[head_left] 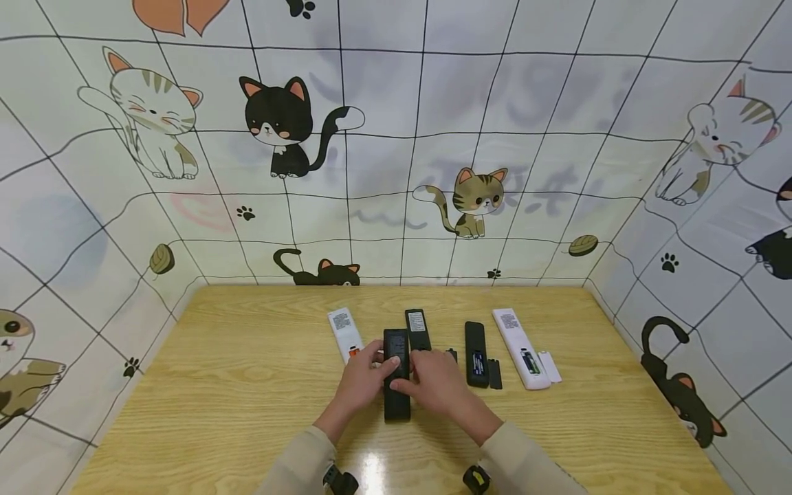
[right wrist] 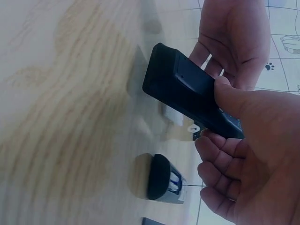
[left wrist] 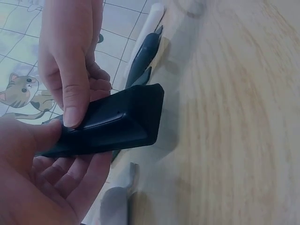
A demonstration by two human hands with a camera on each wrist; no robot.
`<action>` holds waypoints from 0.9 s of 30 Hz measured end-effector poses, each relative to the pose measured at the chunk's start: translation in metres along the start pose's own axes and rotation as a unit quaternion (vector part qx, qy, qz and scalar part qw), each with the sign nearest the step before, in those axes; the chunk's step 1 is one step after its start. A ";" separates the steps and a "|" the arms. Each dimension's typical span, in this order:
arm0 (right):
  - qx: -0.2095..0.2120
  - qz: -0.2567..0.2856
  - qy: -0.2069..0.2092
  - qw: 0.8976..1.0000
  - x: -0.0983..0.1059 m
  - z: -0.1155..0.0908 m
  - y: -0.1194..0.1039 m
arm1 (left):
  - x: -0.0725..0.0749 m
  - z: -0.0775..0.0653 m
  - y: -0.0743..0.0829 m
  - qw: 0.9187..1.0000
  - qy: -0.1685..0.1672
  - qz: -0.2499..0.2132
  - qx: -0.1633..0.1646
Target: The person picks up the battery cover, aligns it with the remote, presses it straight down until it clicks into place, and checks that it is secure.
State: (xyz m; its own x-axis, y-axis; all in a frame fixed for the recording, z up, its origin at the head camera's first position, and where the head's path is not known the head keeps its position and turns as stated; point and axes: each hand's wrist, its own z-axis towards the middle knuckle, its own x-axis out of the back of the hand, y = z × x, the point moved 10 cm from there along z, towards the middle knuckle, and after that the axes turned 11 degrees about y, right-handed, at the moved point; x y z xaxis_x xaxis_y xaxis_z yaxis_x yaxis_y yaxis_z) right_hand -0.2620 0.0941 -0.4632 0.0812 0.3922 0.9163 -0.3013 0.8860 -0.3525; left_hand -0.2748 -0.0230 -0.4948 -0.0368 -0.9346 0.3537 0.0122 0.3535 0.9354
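Note:
A black remote control (head_left: 397,405) is held back side up in front of me, its near end lifted off the table. My left hand (head_left: 361,379) grips its left side, thumb on top and fingers underneath, as the left wrist view shows. From the other side my right hand (head_left: 438,382) holds the same remote. The right thumb (right wrist: 234,99) presses on the raised back of the remote (right wrist: 187,89), with the other fingers curled at its edge. The back looks closed, and part of it is hidden under the thumbs.
Behind the hands lie a white remote (head_left: 344,326) and a black remote (head_left: 417,323). To the right, another black remote (head_left: 475,337) shows batteries beside its loose cover (head_left: 495,375). A white remote (head_left: 516,340) lies open near its white cover (head_left: 549,366). Cat-patterned cloth (head_left: 383,165) walls the table.

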 end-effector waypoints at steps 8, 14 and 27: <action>0.017 0.000 0.004 1.000 0.005 0.003 -0.007 | 0.009 0.001 0.007 1.000 0.017 0.008 -0.010; 0.013 0.026 0.012 0.999 0.003 0.004 -0.011 | 0.016 -0.001 0.011 0.999 0.030 0.015 -0.008; 0.022 0.012 0.013 1.000 0.000 0.005 -0.014 | 0.022 0.000 0.015 0.999 0.049 0.013 -0.002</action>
State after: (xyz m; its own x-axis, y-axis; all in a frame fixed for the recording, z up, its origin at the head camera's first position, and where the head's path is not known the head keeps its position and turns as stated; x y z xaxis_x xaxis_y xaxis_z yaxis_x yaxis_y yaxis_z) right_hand -0.2628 0.0803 -0.4568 0.0983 0.4210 0.9017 -0.3446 0.8645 -0.3660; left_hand -0.2751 -0.0380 -0.4729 0.0617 -0.9245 0.3762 0.0163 0.3778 0.9257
